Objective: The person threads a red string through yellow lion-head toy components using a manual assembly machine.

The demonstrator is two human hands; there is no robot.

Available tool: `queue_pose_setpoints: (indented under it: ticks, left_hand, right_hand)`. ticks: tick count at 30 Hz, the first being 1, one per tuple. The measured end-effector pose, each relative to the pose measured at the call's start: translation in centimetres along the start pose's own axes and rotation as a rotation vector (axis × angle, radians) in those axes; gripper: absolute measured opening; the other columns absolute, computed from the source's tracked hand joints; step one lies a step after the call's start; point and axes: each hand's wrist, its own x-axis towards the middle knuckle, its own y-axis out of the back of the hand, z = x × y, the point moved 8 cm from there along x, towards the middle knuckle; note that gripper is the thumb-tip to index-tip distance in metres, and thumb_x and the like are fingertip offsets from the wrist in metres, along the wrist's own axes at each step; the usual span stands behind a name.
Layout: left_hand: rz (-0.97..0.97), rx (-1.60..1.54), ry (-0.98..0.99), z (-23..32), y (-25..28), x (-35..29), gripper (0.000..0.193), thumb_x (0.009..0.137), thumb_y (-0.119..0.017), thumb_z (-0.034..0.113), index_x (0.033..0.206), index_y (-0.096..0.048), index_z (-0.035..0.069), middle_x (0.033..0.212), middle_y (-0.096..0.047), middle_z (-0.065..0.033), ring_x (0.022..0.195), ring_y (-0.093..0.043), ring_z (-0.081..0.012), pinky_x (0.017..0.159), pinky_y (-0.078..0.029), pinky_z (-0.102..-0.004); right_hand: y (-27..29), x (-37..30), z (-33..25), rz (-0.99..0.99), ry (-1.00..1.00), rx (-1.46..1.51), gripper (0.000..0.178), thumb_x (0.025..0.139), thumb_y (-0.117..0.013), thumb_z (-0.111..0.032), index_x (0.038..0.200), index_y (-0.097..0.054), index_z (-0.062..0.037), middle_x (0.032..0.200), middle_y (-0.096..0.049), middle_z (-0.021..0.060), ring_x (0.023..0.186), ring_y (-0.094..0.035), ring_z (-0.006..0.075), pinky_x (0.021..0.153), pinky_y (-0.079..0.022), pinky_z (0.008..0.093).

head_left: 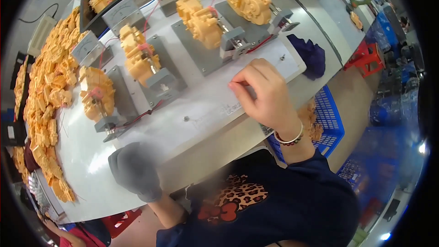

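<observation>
My right hand (263, 93), bare with bracelets at the wrist, is closed above the right part of the white board (208, 93). Its thumb and index finger come together; whether something tiny is between them I cannot make out. My left hand (135, 169) wears a dark grey glove and hovers by the board's near left edge, its fingers smeared by motion. Ahead stand several metal fixtures, each carrying a yellow plastic gearbox-like part, such as the near-left part (97, 93), the second part (138, 55), the third part (199, 20) and the far-right part (248, 1).
Analog meters (126, 13) with red wires stand behind the fixtures. A large heap of yellow parts (50, 96) covers the table's left side. A purple cloth (308, 57) lies right of the board. Below sits a blue basket (330, 121); farther right is a red stool (368, 59).
</observation>
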Motion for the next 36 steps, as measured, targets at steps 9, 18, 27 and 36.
queue_pose_setpoints:
  ticks: [9,18,27,36]
  left_hand:
    - [0.0,0.056,0.091,-0.7,0.0,-0.4,0.019,0.069,-0.064,0.001,0.088,-0.065,-0.003,0.082,-0.057,-0.0103,0.076,-0.056,-0.0236,0.065,-0.046,-0.0313]
    - [-0.001,0.039,0.084,-0.7,0.1,-0.3,0.008,0.077,-0.061,-0.004,0.085,-0.063,-0.003,0.08,-0.056,-0.008,0.073,-0.053,-0.0179,0.065,-0.043,-0.0272]
    - [-0.053,0.065,-0.077,0.9,-0.1,0.6,0.011,0.068,-0.065,-0.003,0.078,-0.059,0.0,0.073,-0.053,-0.0085,0.066,-0.05,-0.022,0.06,-0.04,-0.0304]
    - [-0.049,0.061,-0.039,0.9,-0.2,0.7,0.012,0.066,-0.066,-0.002,0.074,-0.058,0.001,0.068,-0.051,-0.0078,0.064,-0.048,-0.0209,0.059,-0.039,-0.0305]
  right_hand:
    - [6.0,-0.3,4.3,0.316,-0.022,-0.376,0.009,0.075,-0.069,-0.003,0.078,-0.061,-0.0011,0.077,-0.057,0.0069,0.07,-0.054,0.0198,0.061,-0.043,0.0285]
    - [5.2,-2.0,7.3,0.317,-0.162,-0.091,0.007,0.081,-0.065,-0.002,0.081,-0.059,0.0005,0.079,-0.056,0.0062,0.074,-0.052,0.0147,0.067,-0.043,0.0251]
    - [3.4,0.5,-1.7,0.249,0.128,0.389,0.01,0.071,-0.064,-0.001,0.08,-0.063,-0.0012,0.074,-0.061,0.0083,0.067,-0.054,0.0191,0.062,-0.043,0.0297]
    - [-2.3,1.4,-3.2,-0.125,0.009,0.682,0.007,0.071,-0.063,-0.001,0.078,-0.062,-0.0005,0.071,-0.06,0.0073,0.061,-0.051,0.0152,0.055,-0.039,0.026]
